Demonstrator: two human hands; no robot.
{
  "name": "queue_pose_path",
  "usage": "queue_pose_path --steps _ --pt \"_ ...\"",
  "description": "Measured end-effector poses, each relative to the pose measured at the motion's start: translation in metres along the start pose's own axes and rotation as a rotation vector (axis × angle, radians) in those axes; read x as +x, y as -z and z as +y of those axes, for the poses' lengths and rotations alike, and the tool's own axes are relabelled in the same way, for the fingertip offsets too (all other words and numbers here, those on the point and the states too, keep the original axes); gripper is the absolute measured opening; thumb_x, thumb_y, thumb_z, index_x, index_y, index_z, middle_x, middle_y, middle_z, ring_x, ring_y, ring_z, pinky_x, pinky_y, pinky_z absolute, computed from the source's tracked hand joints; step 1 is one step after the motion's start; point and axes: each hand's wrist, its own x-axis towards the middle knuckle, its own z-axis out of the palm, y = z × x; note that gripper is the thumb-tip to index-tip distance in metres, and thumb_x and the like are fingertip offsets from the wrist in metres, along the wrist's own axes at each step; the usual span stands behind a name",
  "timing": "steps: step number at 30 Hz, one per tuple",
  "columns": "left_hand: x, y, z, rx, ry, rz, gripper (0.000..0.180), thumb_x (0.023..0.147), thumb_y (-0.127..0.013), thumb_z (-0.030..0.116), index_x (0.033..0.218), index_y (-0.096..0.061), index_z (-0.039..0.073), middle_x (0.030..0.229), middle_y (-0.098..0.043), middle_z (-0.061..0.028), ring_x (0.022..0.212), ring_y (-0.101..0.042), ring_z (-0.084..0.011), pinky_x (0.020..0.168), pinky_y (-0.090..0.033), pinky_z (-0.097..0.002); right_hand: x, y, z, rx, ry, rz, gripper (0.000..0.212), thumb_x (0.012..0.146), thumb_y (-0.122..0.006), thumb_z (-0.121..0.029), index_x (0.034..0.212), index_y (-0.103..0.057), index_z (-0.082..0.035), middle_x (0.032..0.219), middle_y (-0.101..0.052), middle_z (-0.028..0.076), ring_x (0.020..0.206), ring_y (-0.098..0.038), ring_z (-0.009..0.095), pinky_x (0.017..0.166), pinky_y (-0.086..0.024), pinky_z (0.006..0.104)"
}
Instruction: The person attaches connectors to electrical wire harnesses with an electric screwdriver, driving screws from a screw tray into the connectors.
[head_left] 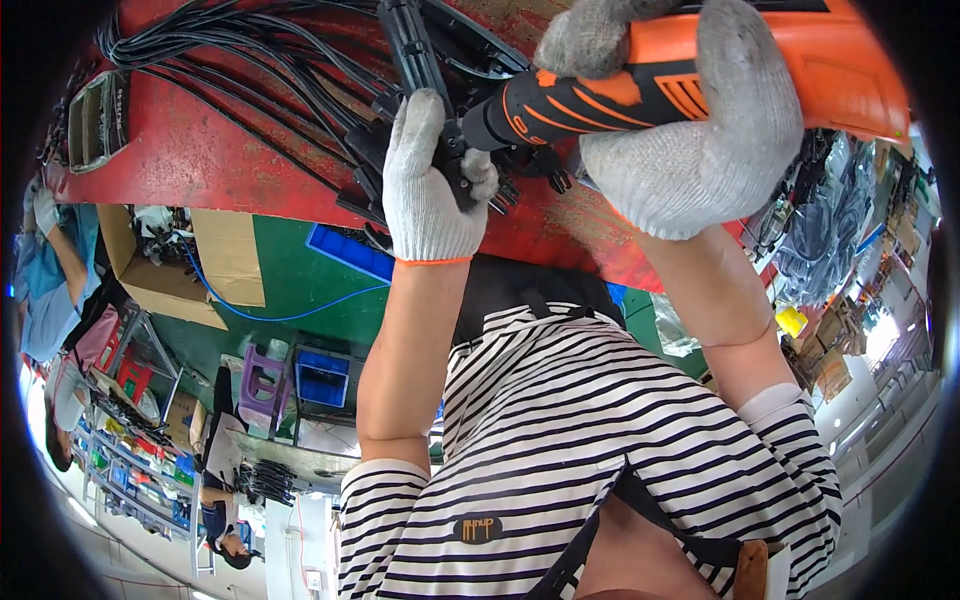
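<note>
My left hand (432,195), in a white knit glove, grips a long black plastic part (412,48) with thumb and fingers. My gloved right hand (705,145) is wrapped round an orange and black cordless power screwdriver (850,68). The tool lies almost level, and its dark nose reaches the black part beside my left fingers. Whether its tip touches a screw is hidden. Several black cables (270,52) with black plastic ends lie on the red worktop (215,150), left of and under the part.
A hollow rectangular metal piece (98,120) lies at the worktop's left end. Below the edge are an open cardboard box (228,258) and a blue tray (350,252). Clear plastic bags (825,225) of parts are at right. A co-worker's blue sleeve (60,300) shows far left.
</note>
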Motion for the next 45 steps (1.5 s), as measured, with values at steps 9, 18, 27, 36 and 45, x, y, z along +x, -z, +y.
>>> queue_pose_path --steps 9,18,27,36,45 --pt "-0.008 -0.025 -0.017 0.314 -0.086 -0.011 0.03 0.101 -0.06 0.016 0.13 -0.054 0.012 0.088 -0.061 -0.0038 0.068 -0.06 -0.0154 0.058 -0.052 -0.0305 0.021 0.047 -0.101 -0.339 0.286 -0.225 0.033 0.094 -0.064 -0.031 0.119 -0.063 -0.009 0.115 -0.064 0.014 0.085 -0.066 0.024 0.077 -0.052 0.0433" --pt "-0.023 -0.045 -0.03 1.129 0.222 -0.162 0.071 0.099 -0.067 0.02 0.161 -0.035 0.005 0.098 -0.066 -0.0057 0.077 -0.063 -0.0142 0.067 -0.055 -0.0296 -0.025 0.104 -0.157 -0.455 0.457 0.116 0.034 0.096 -0.062 -0.031 0.124 -0.061 -0.011 0.117 -0.064 0.015 0.084 -0.068 0.026 0.079 -0.052 0.046" --pt "0.152 -0.145 0.011 0.947 -0.155 -0.075 0.041 0.092 -0.078 0.038 0.107 -0.065 0.003 0.081 -0.06 -0.0037 0.065 -0.059 -0.0161 0.06 -0.053 -0.0343 -0.028 0.13 -0.18 -0.577 0.508 0.427 0.033 0.094 -0.065 -0.021 0.119 -0.055 -0.003 0.107 -0.066 0.016 0.077 -0.068 0.022 0.069 -0.058 0.0382" --pt "0.268 -0.212 -0.014 1.403 -0.413 0.781 0.072 0.077 -0.081 0.051 0.108 -0.072 -0.013 0.112 -0.075 -0.0245 0.098 -0.074 -0.0353 0.089 -0.056 -0.0425 -0.008 0.141 -0.161 -0.795 0.335 0.56 0.025 0.091 -0.057 -0.01 0.113 -0.058 0.002 0.101 -0.066 0.014 0.074 -0.066 0.019 0.069 -0.057 0.0368" --pt "0.227 -0.162 0.015 0.338 -0.085 0.029 0.016 0.097 -0.058 0.02 0.098 -0.062 0.005 0.093 -0.071 -0.0156 0.081 -0.072 -0.0339 0.074 -0.062 -0.0485 0.061 0.159 -0.144 -0.726 -0.276 0.319 0.037 0.091 -0.075 -0.014 0.124 -0.063 -0.002 0.093 -0.066 0.005 0.068 -0.066 0.014 0.063 -0.054 0.0303"
